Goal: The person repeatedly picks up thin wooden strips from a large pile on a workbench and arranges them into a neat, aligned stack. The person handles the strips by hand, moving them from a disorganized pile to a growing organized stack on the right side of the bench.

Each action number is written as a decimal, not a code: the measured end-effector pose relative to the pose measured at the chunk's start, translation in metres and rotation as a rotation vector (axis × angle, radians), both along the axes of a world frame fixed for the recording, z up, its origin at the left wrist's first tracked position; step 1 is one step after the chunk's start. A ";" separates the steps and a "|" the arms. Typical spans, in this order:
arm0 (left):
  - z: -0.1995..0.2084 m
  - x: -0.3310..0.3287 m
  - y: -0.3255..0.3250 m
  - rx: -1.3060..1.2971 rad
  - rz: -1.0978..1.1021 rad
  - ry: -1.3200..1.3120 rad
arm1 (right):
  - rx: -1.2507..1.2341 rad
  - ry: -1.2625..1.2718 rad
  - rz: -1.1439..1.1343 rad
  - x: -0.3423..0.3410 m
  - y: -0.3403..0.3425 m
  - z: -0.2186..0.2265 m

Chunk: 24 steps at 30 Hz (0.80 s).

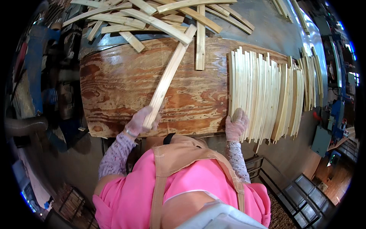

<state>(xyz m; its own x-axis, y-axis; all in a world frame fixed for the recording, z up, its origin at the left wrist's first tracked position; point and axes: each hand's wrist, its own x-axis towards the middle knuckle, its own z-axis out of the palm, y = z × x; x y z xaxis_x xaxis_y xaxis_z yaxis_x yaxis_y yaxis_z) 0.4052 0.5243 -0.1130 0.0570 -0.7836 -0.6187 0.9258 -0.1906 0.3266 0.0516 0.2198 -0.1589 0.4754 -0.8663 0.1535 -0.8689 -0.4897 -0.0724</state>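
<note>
My left hand (140, 121), in a pale pink work glove, grips the near end of a long wooden strip (167, 78). The strip slants away to the right, and its far end meets the loose pile. My right hand (236, 124), gloved too, rests at the near left edge of a row of wooden strips (259, 95) set side by side. Its fingers lie extended against the outermost strips. Both hands are over the near edge of a worn plywood board (122, 87).
Beyond the board, a jumbled pile of wooden strips (148, 19) lies on a grey metal table (263, 28). One strip (200, 49) juts onto the plywood. More strips (310, 76) stand at the far right. A black metal frame (282, 187) is by my right side, a ribbed hose (26, 126) at left.
</note>
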 end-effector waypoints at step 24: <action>-0.106 0.139 -0.328 0.473 0.656 -0.912 | 0.100 -0.287 -0.410 -0.139 -0.380 0.168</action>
